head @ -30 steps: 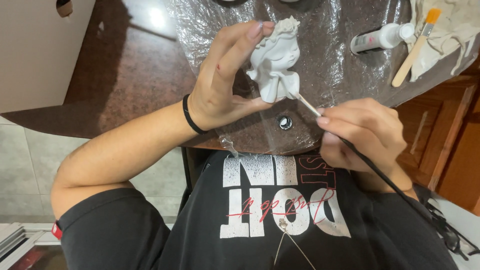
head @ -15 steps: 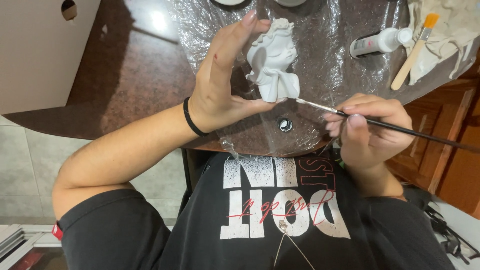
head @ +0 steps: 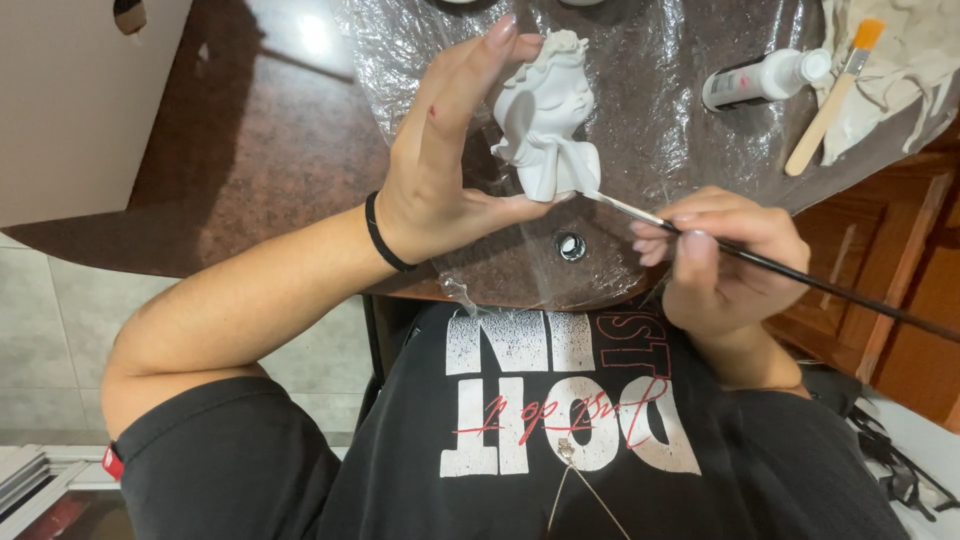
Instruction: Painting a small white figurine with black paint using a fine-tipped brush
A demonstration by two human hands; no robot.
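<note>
The left hand (head: 440,170) pinches a white figurine (head: 548,120) between thumb and raised fingers, the thumb under its base and the fingertips up by its curly top, holding it above a dark tabletop (head: 270,150) draped with clear plastic sheeting (head: 650,90). The figurine's long axis runs from the base, nearest the person's chest, up toward the far side of the table; its face turns to the person's right. A black band circles the left wrist.

The right hand (head: 725,265) is curled tightly around a thin black-handled paintbrush (head: 760,262), fingers pressed together on the shaft. The brush lies slantwise: its metal ferrule and tip point to the figurine's base and touch it, while the handle runs off toward the right edge, where its end is cut off.

Farther back on the plastic lie a white bottle (head: 765,78) on its side, dark label showing, and a wooden-handled flat brush (head: 832,98) with orange bristles, resting against a crumpled pale cloth (head: 915,60). What the bottle holds cannot be seen. The figurine's back is hidden behind the left fingers.
</note>
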